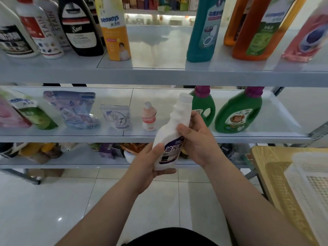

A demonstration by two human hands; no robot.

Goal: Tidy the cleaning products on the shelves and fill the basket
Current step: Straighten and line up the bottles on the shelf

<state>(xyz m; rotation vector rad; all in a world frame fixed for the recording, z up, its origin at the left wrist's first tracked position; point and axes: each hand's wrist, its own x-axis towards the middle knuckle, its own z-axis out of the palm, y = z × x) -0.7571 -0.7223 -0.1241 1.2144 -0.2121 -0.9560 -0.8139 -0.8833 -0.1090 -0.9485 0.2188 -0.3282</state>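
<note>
Person's holding a white cleaner bottle (170,137) tilted in mid-air in front of the middle shelf (106,138), both hands on it. Left hand (150,162) has its fingers curled round the base, right hand (197,139) has its fingers clamped on the upper body just below the neck. White basket (308,183) sits off right on a wooden bench (269,167), well apart from the bottle

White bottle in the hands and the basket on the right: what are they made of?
The white bottle is probably plastic: opaque and matte, with a moulded ribbed neck and a printed label stuck on. The basket is likely hard white plastic, since its walls are a moulded grid of small holes. Looks alone cannot confirm either.
</note>
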